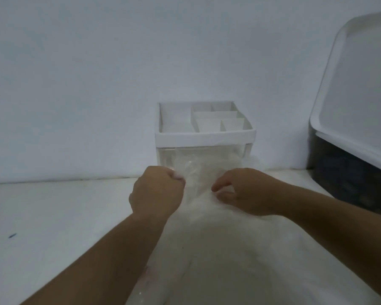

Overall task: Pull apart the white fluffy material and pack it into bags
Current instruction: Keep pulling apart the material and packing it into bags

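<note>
A clear plastic bag (198,177) stands upright between my hands, in front of the organizer box. My left hand (156,192) is a fist that grips the bag's left edge near its top. My right hand (244,190) has curled fingers that pinch the bag's right side lower down. A large mass of white fluffy material (218,260) lies on the table below and between my forearms, reaching to the bottom edge of the view. The picture is blurred, so the bag's mouth and what it holds are hard to make out.
A white organizer box (205,135) with several compartments and a clear drawer front stands against the wall behind the bag. A white tray (359,89) leans on a dark bin (343,172) at the right. The white table (53,216) extends to the left.
</note>
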